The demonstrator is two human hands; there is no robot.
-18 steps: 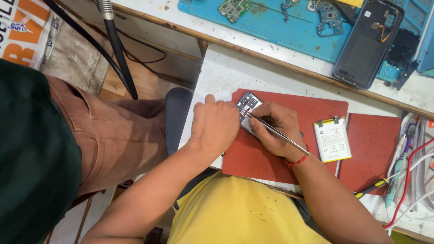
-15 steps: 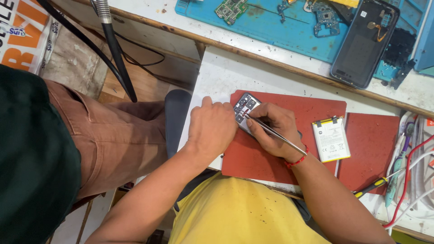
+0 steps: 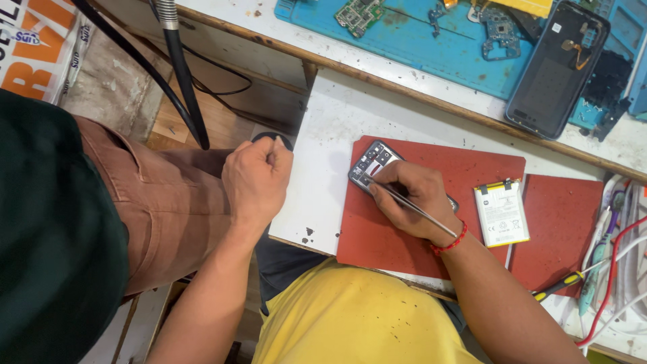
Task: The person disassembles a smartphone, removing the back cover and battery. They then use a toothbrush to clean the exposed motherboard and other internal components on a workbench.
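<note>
Looking down from the head camera, the right hand [image 3: 421, 202] pinches slim metal tweezers [image 3: 414, 209], tips on the opened phone [image 3: 372, 165] lying on the red mat [image 3: 465, 168]. The left hand [image 3: 255, 178] hangs off the table's edge, fingers curled into a fist, anything inside hidden. A battery [image 3: 501, 213] lies nearby.

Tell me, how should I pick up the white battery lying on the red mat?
Probably by its two long edges, coming straight down from above. The white battery lies flat on the red mat, thin and rectangular, so its face offers nothing to pinch. Both long sides are clear: the right hand with the tweezers works on the opened phone to its left.
</note>
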